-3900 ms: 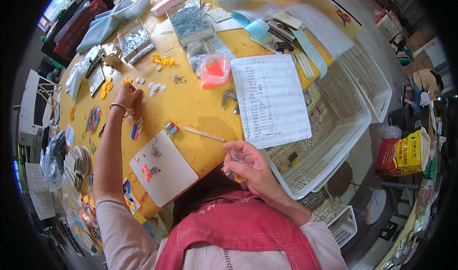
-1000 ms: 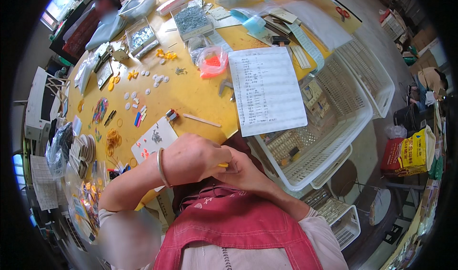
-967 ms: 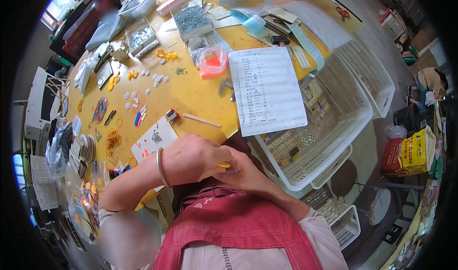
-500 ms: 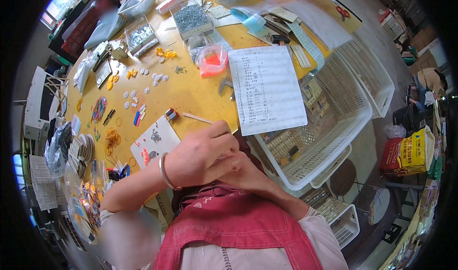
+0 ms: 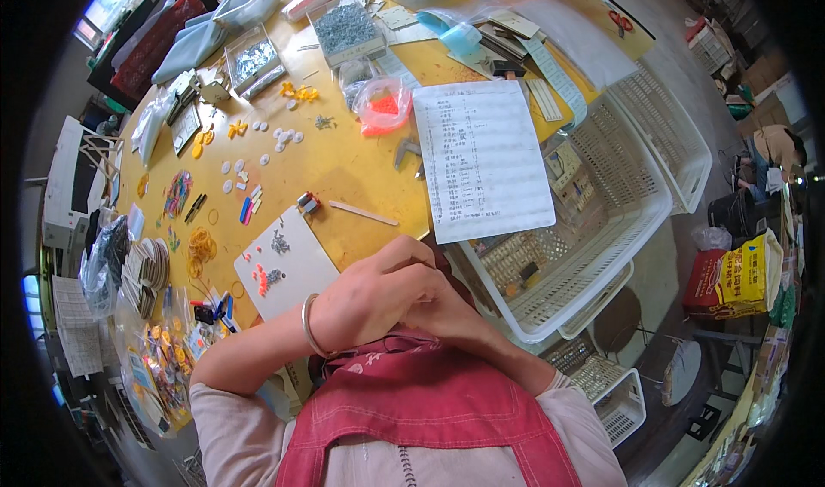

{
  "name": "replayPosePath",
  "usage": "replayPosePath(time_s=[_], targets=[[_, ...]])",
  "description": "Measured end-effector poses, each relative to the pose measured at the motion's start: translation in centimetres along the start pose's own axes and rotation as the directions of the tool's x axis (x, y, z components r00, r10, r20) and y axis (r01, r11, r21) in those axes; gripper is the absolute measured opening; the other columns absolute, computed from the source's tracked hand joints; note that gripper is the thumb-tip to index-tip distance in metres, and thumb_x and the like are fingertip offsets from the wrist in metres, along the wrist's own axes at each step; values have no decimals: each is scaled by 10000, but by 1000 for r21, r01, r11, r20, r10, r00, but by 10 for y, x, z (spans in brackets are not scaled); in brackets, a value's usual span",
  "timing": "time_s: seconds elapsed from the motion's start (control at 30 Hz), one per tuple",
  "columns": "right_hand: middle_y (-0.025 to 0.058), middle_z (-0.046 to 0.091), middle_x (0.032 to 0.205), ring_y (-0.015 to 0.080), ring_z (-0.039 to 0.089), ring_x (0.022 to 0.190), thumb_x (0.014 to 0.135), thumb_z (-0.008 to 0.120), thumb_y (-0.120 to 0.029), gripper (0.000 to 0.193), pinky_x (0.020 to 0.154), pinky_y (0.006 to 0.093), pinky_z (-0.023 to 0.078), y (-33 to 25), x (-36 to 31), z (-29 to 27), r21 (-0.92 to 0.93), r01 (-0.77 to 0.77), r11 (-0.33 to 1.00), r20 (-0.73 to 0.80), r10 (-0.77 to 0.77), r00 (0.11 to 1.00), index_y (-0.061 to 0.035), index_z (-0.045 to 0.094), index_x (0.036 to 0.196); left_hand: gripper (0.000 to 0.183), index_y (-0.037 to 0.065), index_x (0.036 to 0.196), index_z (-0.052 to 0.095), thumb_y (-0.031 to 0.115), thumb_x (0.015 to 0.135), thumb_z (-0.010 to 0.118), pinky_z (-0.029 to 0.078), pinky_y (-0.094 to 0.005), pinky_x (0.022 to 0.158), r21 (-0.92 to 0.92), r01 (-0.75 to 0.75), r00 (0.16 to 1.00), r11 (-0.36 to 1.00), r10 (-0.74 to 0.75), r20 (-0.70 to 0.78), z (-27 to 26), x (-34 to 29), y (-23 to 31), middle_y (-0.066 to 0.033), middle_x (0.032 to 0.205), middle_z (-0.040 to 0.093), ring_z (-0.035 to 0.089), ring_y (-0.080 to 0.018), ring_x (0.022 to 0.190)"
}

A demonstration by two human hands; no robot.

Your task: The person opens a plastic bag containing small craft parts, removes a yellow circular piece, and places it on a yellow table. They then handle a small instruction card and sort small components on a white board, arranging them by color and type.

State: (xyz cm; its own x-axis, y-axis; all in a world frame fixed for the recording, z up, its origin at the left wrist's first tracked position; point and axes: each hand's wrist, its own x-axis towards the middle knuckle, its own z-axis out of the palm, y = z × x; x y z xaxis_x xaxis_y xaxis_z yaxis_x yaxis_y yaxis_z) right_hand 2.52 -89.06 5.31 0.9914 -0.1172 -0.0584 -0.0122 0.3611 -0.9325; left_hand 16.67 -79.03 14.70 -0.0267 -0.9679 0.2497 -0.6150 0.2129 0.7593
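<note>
Meeting over the red cloth apron (image 5: 412, 401), both bare hands (image 5: 365, 302) (image 5: 443, 313) seemingly manipulate something hidden, grip unclear; the next move probably needs steadiness.

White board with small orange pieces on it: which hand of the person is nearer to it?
Left. The left hand is at the lower right side of the white board; the right hand is farther right, beyond the left hand.
</note>
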Motion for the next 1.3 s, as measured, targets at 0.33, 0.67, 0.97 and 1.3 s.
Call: replayPosePath(time_s=[0.33,0.67,0.97,1.3], targets=[[69,615,1308,126,582,1223,957,710,-9,471,1008,297,510,-8,0,-1,32,109,994,-25,-108,994,-2,529,1391,268,27,1130,699,25,866,742,548,-412,898,199,10,995,980,9,-97,-5,-14,6,-150,1144,664,686,-331,1009],[48,641,1235,112,603,1149,940,719,-9,397,942,292,524,-5,2,1,-18,67,998,-39,-68,997,-5,594,1316,626,-13,1383,558,136,829,808,514,-453,1004,89,-20,1000,996,21,-19,-1,-16,5,-201,1276,634,631,-407,1168],[49,670,1147,106,624,1106,977,701,-33,319,946,288,527,-17,7,11,-11,94,996,-78,-95,992,-8,614,1284,683,-2,1438,516,210,865,822,485,-453,1037,34,23,999,999,-24,44,-8,-16,5,-191,1328,618,612,-399,1213],[34,650,1011,88,625,945,976,685,-54,406,824,240,509,-25,6,-8,179,-21,984,-191,56,980,-1,569,1362,257,-36,1292,637,11,1042,603,582,-340,949,-262,242,725,934,-353,-591,-90,-52,-106,-112,1150,710,702,-176,1039]])
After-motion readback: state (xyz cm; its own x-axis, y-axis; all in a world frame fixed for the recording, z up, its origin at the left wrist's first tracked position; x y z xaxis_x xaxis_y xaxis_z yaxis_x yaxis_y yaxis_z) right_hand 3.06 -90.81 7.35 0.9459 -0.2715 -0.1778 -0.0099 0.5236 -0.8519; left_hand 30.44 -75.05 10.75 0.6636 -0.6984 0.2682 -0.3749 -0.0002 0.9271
